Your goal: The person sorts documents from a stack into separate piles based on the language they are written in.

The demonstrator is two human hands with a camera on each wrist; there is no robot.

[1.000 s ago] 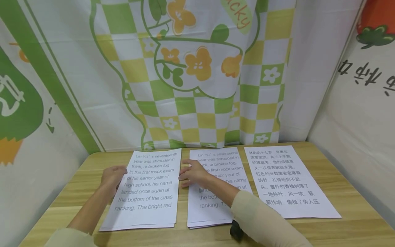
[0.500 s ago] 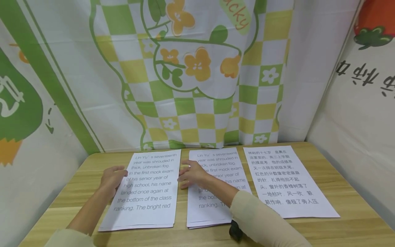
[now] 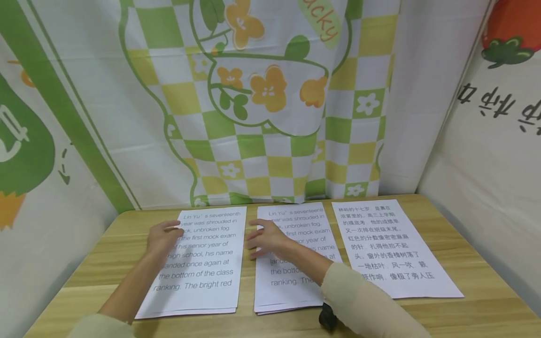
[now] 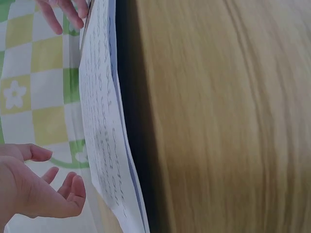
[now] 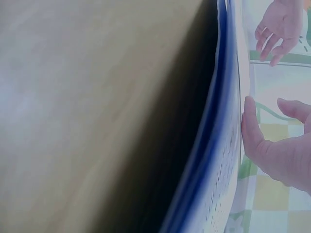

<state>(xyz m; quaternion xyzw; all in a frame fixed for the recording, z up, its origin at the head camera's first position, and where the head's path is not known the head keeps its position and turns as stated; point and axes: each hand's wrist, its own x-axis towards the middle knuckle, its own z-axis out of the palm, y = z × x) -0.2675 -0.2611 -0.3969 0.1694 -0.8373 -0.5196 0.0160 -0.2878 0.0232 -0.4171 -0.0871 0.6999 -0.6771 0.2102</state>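
table carries a left paper stack, a middle stack and a right sheet; left hand is over the first, right hand the second, grips apart.

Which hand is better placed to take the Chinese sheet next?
Probably the right hand: it is over the middle stack, nearer the Chinese sheet, while the left hand is at the left stack.
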